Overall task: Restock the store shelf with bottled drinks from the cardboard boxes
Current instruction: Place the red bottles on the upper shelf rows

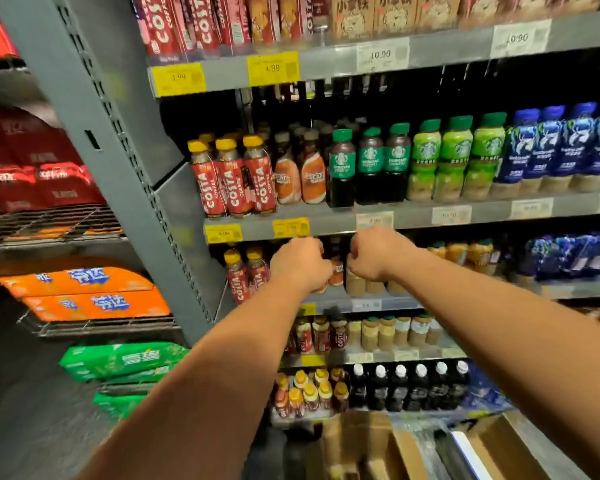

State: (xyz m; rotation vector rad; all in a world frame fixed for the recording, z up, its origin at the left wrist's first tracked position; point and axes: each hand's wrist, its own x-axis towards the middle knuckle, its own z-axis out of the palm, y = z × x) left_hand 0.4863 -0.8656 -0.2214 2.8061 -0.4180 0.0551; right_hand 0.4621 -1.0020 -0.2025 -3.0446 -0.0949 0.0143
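Well, off to the left, wire racks hold red packs (pixel 39 181), orange packs (pixel 84 292) and green packs (pixel 118 362), one tier under another. Next comes the grey upright (pixel 118 161) of the store shelf (pixel 395 303), its tiers lined with bottled coffee. On the tier the person is reaching into, two red Costa bottles (pixel 245 275) with yellow caps stand at the left end. Just beside them the left hand (pixel 300 263) is curled tight round a bottle (pixel 320 289), only its base showing under the knuckles. An orange-labelled bottle (pixel 336 271) stands in the gap between the two hands. The right hand (pixel 378 254) has its fingers closed over the top of a pale coffee bottle (pixel 355 285) at the front of a row of the same. Further right on that tier sit blue bottles (pixel 568 254), badly blurred. Down at the bottom, below the lowest tier, open cardboard boxes (pixel 357 441) lie near the person's forearms.
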